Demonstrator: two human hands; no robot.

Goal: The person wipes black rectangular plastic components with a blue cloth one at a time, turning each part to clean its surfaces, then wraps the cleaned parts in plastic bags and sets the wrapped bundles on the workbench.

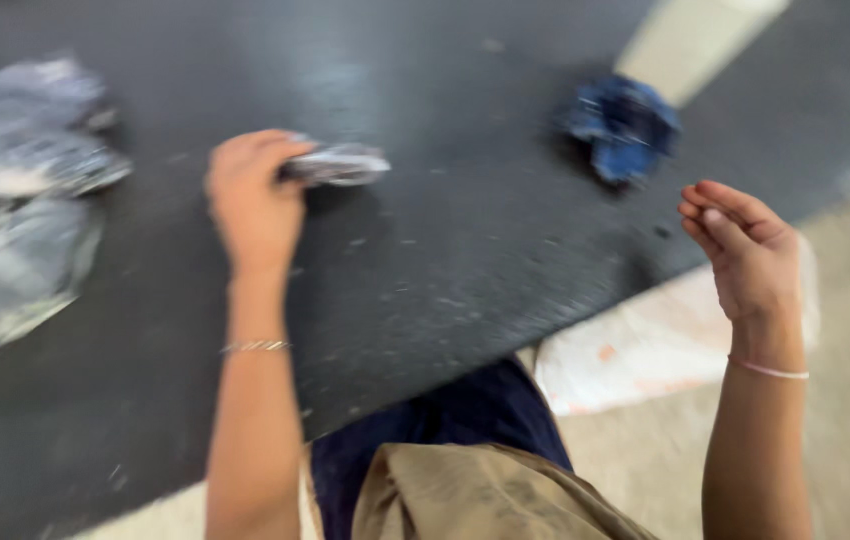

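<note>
The left hand point(255, 200) has its fingers closed around a small grey, crumpled bundle point(337, 165) that sticks out toward three o'clock over the dark table point(445, 270). The right hand point(745, 250) hangs off the table's edge at four o'clock, fingers loosely curled and holding nothing. A blue rag point(625, 125) lies at one o'clock from the bundle, and blurred grey pieces point(25, 190) lie at nine o'clock.

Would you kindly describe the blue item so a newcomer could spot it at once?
Start at the black table and look to its far right edge. There lies a crumpled blue cloth, beyond the empty right hand. It alone is blue; the heap at left is grey and white.
</note>
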